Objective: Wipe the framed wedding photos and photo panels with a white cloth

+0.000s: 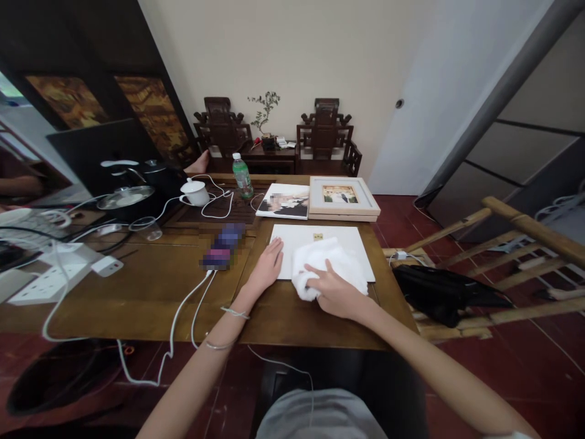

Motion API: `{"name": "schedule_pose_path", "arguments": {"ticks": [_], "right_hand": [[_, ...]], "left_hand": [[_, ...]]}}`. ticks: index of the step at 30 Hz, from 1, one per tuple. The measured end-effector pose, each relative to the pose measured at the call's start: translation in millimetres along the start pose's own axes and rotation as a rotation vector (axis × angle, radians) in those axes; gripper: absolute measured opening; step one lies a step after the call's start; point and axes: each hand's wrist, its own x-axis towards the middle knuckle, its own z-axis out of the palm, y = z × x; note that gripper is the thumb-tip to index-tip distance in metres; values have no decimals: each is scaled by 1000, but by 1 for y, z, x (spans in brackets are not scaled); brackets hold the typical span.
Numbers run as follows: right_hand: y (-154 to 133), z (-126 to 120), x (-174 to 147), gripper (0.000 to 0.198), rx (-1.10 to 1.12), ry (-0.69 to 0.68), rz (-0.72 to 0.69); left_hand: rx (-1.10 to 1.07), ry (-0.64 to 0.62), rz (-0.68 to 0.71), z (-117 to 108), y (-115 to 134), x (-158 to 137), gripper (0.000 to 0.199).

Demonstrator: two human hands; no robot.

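Observation:
A white panel (286,250) with a small gold-coloured fitting (318,236) lies flat on the wooden table, near its right end. My left hand (267,265) rests open along the panel's left edge, fingers stretched forward. My right hand (336,289) grips a bunched white towel (326,256) and presses it on the panel's lower right part. The towel hides much of that surface. Just behind the panel are a framed picture (345,198) in a pale frame and a photo print (283,201).
Left of my hands lie a phone (223,247) with white cables and a power strip (55,274). A green-labelled bottle (242,175), a lidded white cup (195,192) and a clear plastic cup (146,228) stand farther back. Right of the table is a bamboo chair (534,231) holding a black bag (429,292).

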Motion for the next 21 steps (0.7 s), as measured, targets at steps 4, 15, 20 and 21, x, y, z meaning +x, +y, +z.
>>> {"name": "schedule_pose_path", "arguments": {"ticks": [4,15,20,21], "right_hand": [[-5,-7,1,42,53,-48,-87],[54,-20,92,37,20,144,82],[41,-4,94,45,-90,135,95],[34,-1,88,45,-100,118,79]], "left_hand": [[-13,12,4,1,-1,0,42],[-21,34,16,3,-2,0,41],[-40,39,28,2,-1,-1,42],[-39,39,32,2,-1,-1,42]]}}
